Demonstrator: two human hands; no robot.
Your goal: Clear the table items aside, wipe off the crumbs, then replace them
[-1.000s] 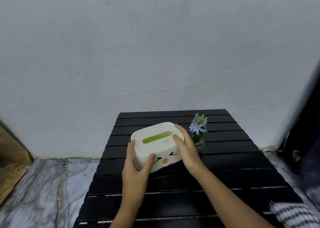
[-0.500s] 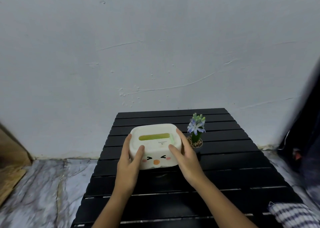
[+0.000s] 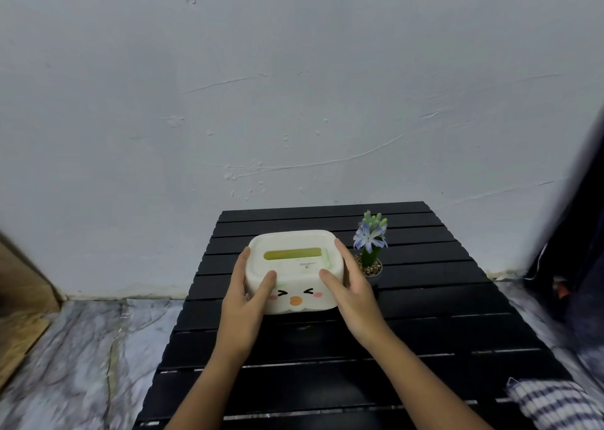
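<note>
Two hands frame the white tissue box (image 3: 295,271) at the middle of the black slatted desk (image 3: 425,299), and we take that box as our landmark. To the left of it, beyond the desk's edge, we see only marbled floor (image 3: 81,348) and a pale wall (image 3: 294,86) behind. Our left hand (image 3: 243,299) is pressed flat to the box's left end, fingers partly spread along the side and the thumb hooked over the top near the green slot; it is clasping, not closed into a fist. The box appears to sit level on the slats, its cartoon face turned towards us. Our right hand (image 3: 351,291) mirrors the hold on the box's right end, thumb on the lid. We judge the two-sided grip suits a wide, light, smooth-walled thing that one palm could not span, and keeps it square. Just right of the box, close to the right hand's knuckles, stands a small potted flower (image 3: 371,250), upright; its nearness is the hazard, since a sideways shift could tip it. Well to the right of the box and nearer us, a striped cloth (image 3: 552,403) lies at the desk's corner, likely kept ready for wiping. We see no crumbs from here.
</note>
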